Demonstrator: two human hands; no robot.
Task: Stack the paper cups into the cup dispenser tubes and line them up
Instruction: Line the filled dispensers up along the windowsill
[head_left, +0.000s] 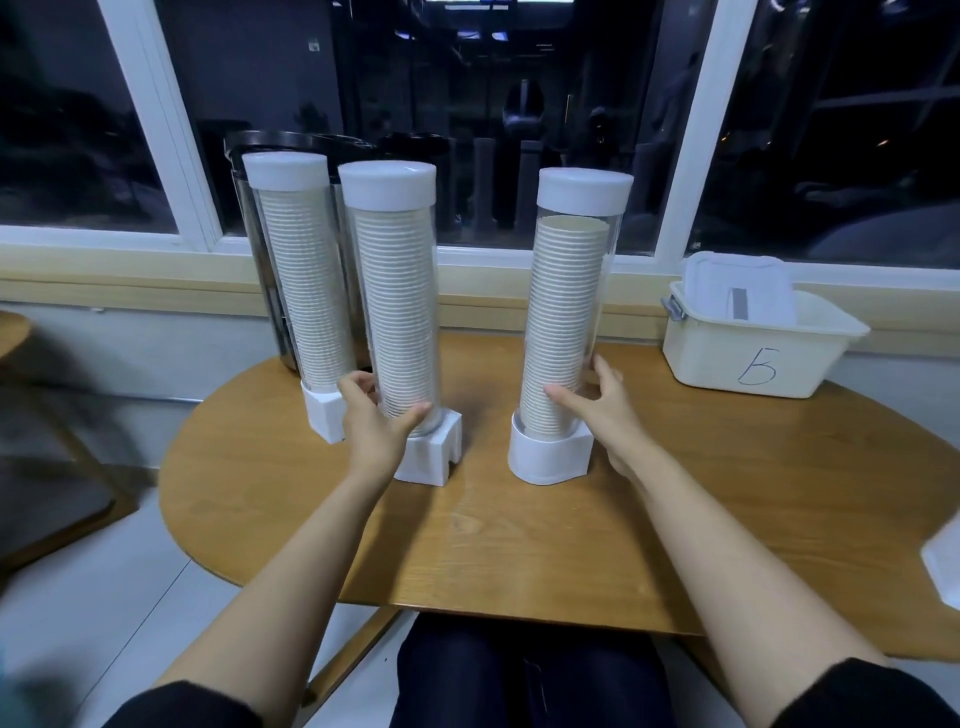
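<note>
- three dispenser tubes are standing upright on the counter: the left tube and the middle tube are sitting just beside each other, while the right tube is standing apart from them, nearer the white bin.
- all three are wearing white caps and showing tall stacks of paper cups inside; the right stack is stopping a little short of its cap.
- each tube is likely feeling light but top-heavy, with a stiff, smooth clear wall that could be slipping under the skin; taking hold low, just above the white base, and sliding rather than lifting is looking like the safest way of lining them up.
- the left hand is wrapping the foot of the middle tube, with the thumb lying across the front and the fingers curling round the far left side, spread as wide as the tube.
- the right hand is cupping the lower part of the right tube, with the thumb resting on the front and the fingers reaching round the right side, equally wide.
- tipping is looking like the main risk if either push is landing high.
</note>
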